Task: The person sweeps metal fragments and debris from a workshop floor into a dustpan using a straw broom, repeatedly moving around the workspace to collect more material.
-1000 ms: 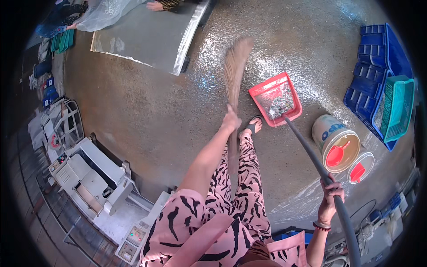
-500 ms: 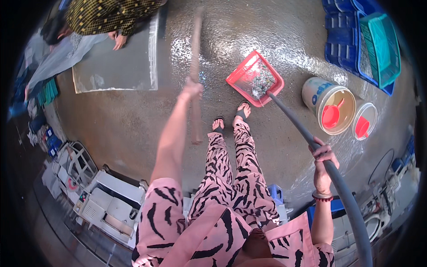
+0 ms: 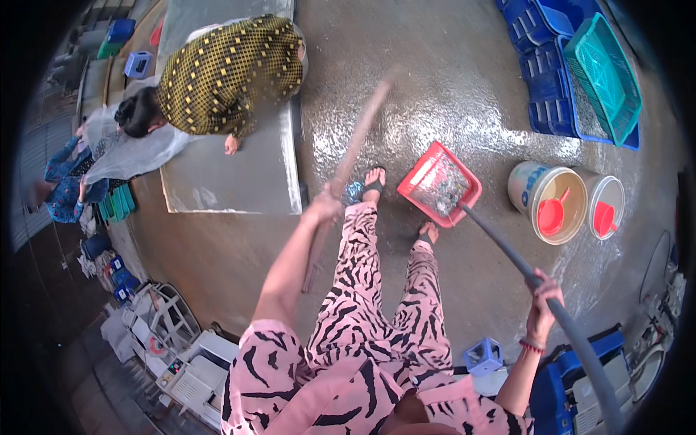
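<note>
My left hand (image 3: 328,206) is closed round a long brownish stick (image 3: 359,130), blurred by motion; its tool head, if any, cannot be made out. In my right hand (image 3: 545,288) is the long grey handle (image 3: 500,245) of a red dustpan (image 3: 473,199). The dustpan rests on the wet floor, right of my forward foot and just ahead of the other. Small glinting, mixed-coloured debris (image 3: 448,187) lies in its pan. A bluish glinting patch (image 3: 353,193) shows beside my forward foot, partly next to the stick.
Two buckets (image 3: 525,185) with red scoops stand at the right. Behind them are blue crates (image 3: 554,101) and a green basket (image 3: 605,80). At the left, a person in a checked top (image 3: 225,76) bends over a grey board (image 3: 225,181). A small blue stool (image 3: 484,355) is near my legs.
My view has shifted, bringing more of the person at the left into sight. My feet have stepped apart. The stick has tilted, its far end swinging right; the dustpan remains on the floor.
</note>
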A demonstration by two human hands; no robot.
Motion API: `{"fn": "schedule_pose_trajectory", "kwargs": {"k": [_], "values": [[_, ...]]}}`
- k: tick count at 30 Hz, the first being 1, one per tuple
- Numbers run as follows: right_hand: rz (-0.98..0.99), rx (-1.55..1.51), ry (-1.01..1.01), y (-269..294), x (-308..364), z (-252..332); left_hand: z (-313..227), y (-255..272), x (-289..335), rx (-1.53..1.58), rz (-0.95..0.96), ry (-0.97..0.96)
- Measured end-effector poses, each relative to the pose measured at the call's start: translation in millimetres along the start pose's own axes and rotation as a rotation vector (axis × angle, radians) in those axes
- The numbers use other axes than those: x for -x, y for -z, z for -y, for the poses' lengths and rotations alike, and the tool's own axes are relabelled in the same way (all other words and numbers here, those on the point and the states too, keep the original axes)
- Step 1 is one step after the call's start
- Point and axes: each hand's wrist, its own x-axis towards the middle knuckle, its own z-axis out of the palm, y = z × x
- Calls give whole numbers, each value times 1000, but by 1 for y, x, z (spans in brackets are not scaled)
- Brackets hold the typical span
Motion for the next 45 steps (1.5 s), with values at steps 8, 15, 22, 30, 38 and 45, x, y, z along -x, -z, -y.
{"fn": "schedule_pose_trajectory", "kwargs": {"k": [8,15,22,30,38,45], "values": [[-325,-172,-35,-33,34,-9,-83,121,-218,503,-244,-130],[-391,-96,-41,-68,21,-33,-80,2,-220,-393,-210,-251],[-446,-184,-84,-35,17,-45,-50,17,-100,-785,406,-276],[-434,-152,-116,-42,3,-35,-186,81,-176,-341,-23,-487],[-401,-171,-89,-41,6,-46,-119,-65,-210,-729,-72,-556],[-406,-178,-60,-8,27,-68,-80,-61,-68,-849,409,-311]]}}
